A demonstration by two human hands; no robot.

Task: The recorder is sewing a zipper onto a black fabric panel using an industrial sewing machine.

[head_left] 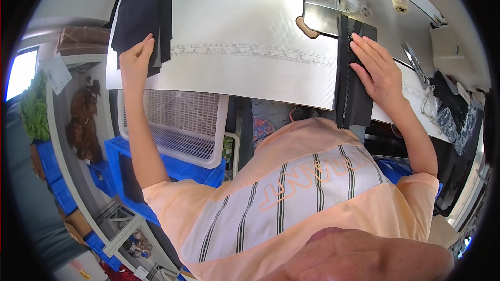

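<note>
Zip (346, 83), black, lies lengthwise on the right of the white table (234, 70), teeth running up and down, along the left side of a strip of black cloth (362, 108). Its upper end is just beside the machine's metal plate (325, 15); its lower end passes the table's near edge, close to the shirt (312, 177). Right hand (377, 70) spread flat on the cloth, palm down, fingers extended, clenching nothing; fingertips reach the zip near its upper end. Left hand (137, 57) well apart, at far left, fingers bent over the lower part of a pile of black pieces (140, 13); cannot tell if it pinches any of them. Printed ruler (250, 50) crosses the table between the hands. Scissors (414, 58) right of the right hand, clear plastic (461, 130) nearer the person. Below the table's left part: white basket (221, 125) on a blue bin (115, 151). Farther left, a shelf (52, 99), with green leaves (34, 112) beside it.
</note>
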